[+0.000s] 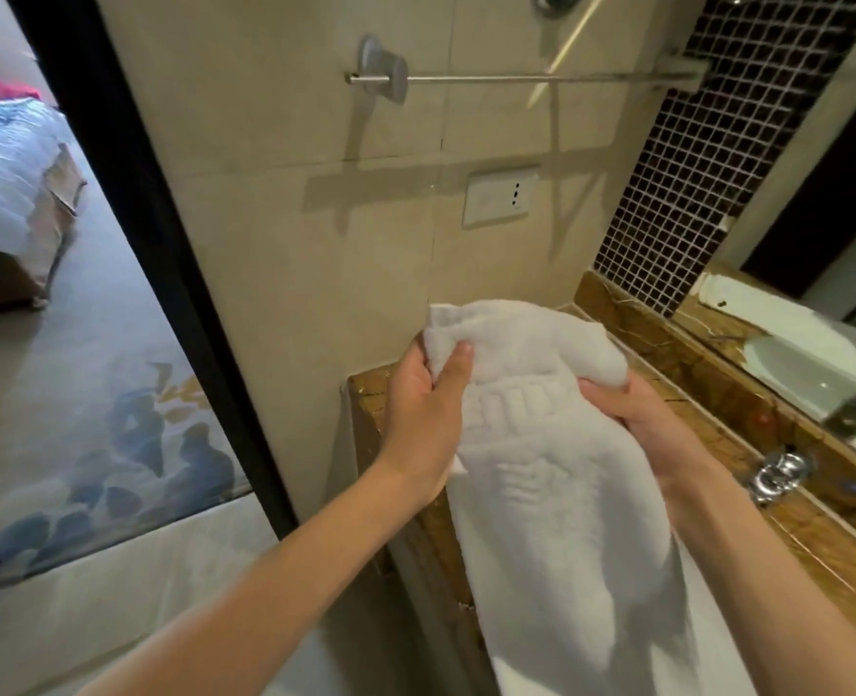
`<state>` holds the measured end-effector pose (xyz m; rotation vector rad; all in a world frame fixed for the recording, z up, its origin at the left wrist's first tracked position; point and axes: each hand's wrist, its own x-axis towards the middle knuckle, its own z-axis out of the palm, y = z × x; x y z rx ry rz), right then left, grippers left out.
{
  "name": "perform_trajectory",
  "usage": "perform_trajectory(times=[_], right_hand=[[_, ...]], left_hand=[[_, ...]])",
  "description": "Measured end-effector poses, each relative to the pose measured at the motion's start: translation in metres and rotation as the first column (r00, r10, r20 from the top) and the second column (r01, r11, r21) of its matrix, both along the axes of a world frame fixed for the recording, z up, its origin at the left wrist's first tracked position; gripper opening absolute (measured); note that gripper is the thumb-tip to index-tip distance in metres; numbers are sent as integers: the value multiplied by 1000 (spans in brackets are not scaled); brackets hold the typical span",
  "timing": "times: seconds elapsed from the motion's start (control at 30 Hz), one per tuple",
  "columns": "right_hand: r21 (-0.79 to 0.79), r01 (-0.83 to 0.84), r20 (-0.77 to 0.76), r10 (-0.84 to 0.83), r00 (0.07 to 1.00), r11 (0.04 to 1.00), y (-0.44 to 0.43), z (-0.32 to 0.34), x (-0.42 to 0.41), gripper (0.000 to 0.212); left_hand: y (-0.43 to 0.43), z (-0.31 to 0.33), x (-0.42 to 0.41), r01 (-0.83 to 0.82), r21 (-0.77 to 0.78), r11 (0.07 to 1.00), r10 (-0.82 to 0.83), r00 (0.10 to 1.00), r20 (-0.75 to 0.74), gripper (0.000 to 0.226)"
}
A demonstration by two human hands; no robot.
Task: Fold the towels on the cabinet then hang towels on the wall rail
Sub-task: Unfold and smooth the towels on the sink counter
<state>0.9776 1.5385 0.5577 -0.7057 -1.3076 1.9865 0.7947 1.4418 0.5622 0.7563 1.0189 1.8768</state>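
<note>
A white towel (551,474) with an embossed pattern hangs down in front of me over the brown stone cabinet top (818,540). My left hand (423,409) grips its upper left corner, thumb on the front of the cloth. My right hand (647,419) holds the upper right edge, fingers curled under the fabric. The top of the towel is bunched between the two hands. A metal wall rail (541,78) runs across the beige tiles well above the towel, with nothing on it.
A white socket plate (499,198) sits on the wall below the rail. To the right are a mirror (818,313), dark mosaic tiles (692,158) and a chrome tap (780,474). A black door frame (129,193) on the left opens onto a carpeted bedroom.
</note>
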Motion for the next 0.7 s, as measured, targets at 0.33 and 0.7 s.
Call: perform_trajectory(times=[0.33, 0.7], right_hand=[[-99, 266, 262, -233, 936, 959, 79, -86, -44, 28], [87, 328, 505, -326, 799, 941, 151, -180, -71, 26]], left_hand=[[111, -89, -46, -88, -304, 948, 29, 981, -192, 16], [198, -186, -77, -181, -587, 789, -79, 917, -390, 18]])
